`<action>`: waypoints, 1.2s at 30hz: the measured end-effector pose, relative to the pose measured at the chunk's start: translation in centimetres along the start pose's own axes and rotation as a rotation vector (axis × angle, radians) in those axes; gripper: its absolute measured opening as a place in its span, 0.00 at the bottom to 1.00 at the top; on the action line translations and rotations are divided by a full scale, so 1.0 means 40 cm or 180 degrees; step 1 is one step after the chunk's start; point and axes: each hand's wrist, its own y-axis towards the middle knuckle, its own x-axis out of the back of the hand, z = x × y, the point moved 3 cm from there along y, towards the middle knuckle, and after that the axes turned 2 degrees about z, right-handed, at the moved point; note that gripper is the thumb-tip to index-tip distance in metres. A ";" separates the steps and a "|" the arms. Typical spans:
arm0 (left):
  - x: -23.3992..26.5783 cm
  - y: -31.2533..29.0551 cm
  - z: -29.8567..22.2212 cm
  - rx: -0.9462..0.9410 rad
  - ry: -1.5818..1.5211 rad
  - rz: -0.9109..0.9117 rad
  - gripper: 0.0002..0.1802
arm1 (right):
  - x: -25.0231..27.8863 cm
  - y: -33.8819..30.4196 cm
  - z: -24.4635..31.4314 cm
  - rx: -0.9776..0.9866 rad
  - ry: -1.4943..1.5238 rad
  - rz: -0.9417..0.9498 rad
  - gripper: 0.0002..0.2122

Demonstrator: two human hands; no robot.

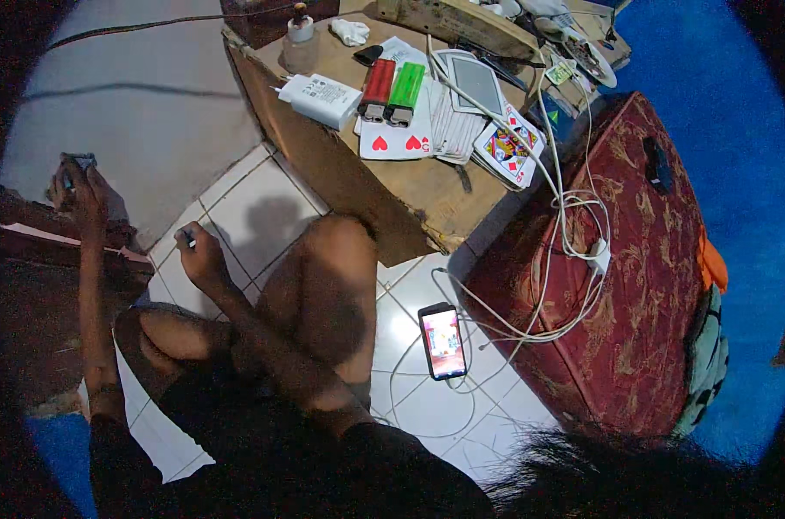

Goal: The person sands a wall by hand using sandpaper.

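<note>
At the far left, my left hand (83, 197) reaches up with bent fingers around a small, dark, squarish thing with a pale rim (79, 159) at the grey wall. Its kind is too dim to make out. My right hand (205, 259) is closed in front of my bent knees, apart from the left. A small dark-and-pale object (187, 240) pokes out between its thumb and fingers; what it is I cannot tell.
A cardboard-topped table (449, 203) bears a white charger plug (321, 99), red lighter (378, 89), green lighter (405, 91), playing cards (507, 151) and a small bottle (301, 48). A lit phone (443, 342) lies on white tiles beside looped cables (548, 285) and a maroon cushion (622, 303).
</note>
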 end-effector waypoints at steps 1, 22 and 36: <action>0.008 -0.005 0.029 -0.0070 0.0154 0.0051 0.36 | -0.020 -0.005 0.007 -0.0022 -0.0039 0.0099 0.12; 0.082 0.085 -0.126 0.0623 -0.0218 -0.0149 0.48 | 0.010 0.001 0.000 0.0079 0.0026 -0.0026 0.12; 0.157 0.209 -0.194 0.0748 0.0660 0.0168 0.46 | 0.020 0.005 -0.027 0.0167 -0.0118 -0.0120 0.12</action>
